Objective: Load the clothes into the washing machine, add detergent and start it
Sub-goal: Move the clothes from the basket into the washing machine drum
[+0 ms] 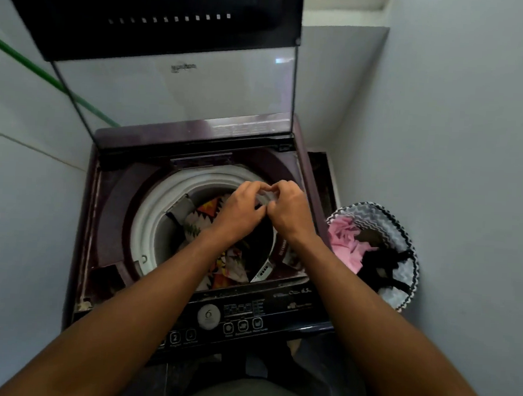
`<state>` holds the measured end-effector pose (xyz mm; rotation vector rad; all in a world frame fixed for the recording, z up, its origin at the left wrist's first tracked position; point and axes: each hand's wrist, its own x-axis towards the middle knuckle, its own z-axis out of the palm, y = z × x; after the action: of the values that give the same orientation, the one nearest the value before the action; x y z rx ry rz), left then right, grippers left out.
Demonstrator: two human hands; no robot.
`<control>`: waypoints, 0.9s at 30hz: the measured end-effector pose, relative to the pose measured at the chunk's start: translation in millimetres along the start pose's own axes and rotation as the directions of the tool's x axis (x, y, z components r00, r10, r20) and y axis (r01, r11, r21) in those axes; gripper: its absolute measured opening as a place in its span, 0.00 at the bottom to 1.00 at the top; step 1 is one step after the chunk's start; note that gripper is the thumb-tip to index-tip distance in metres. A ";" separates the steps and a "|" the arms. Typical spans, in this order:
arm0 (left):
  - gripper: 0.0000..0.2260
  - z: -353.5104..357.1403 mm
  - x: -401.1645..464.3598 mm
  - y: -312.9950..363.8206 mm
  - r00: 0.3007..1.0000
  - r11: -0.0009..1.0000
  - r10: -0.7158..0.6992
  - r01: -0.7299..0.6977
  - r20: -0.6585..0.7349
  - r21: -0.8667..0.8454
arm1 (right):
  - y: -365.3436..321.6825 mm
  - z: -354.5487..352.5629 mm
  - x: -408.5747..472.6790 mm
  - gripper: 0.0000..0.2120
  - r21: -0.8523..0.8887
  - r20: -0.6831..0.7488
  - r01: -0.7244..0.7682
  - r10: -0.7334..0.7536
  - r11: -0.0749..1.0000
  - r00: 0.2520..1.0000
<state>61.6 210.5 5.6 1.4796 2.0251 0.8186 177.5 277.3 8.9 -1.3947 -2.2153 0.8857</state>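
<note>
A dark purple top-loading washing machine (109,207) stands in front of me with its glass lid (181,85) raised. Patterned clothes (203,222) in orange, white and black lie inside the drum. My left hand (241,209) and my right hand (287,208) meet above the drum's right side. Both pinch a small pale, translucent object (265,198), possibly a packet; I cannot make out what it is. The control panel (240,319) with a round dial runs along the front edge.
A laundry basket (404,237) with a zigzag-patterned rim stands on the floor to the right, holding pink and black clothes. Grey walls close in on both sides. A green hose (47,74) runs along the left wall.
</note>
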 end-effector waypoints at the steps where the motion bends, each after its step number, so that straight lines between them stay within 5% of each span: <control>1: 0.16 4.9 3.2 7.0 1.000 1.000 0.011 -0.011 -0.002 0.004 | 5.8 -6.2 0.4 0.11 0.002 -0.024 0.001 -0.001 1.000 1.000; 11: 0.12 65.1 31.4 63.6 0.975 0.972 0.210 -0.216 0.072 0.093 | 89.4 -59.0 -5.0 0.07 0.090 -0.144 -0.161 0.173 0.983 0.974; 17: 0.10 111.3 47.1 97.7 0.919 0.907 0.341 -0.378 0.199 0.189 | 161.2 -69.6 -8.7 0.08 0.085 -0.036 -0.365 0.369 0.927 0.929; 27: 0.12 195.2 88.8 114.2 0.812 0.907 0.165 -0.348 0.561 0.237 | 281.6 -42.9 -7.4 0.05 0.065 0.159 -0.622 0.607 0.781 0.779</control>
<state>247.3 356.1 -52.1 1.9443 1.5984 0.1125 393.3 371.3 -151.7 -2.1067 -1.7461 1.3225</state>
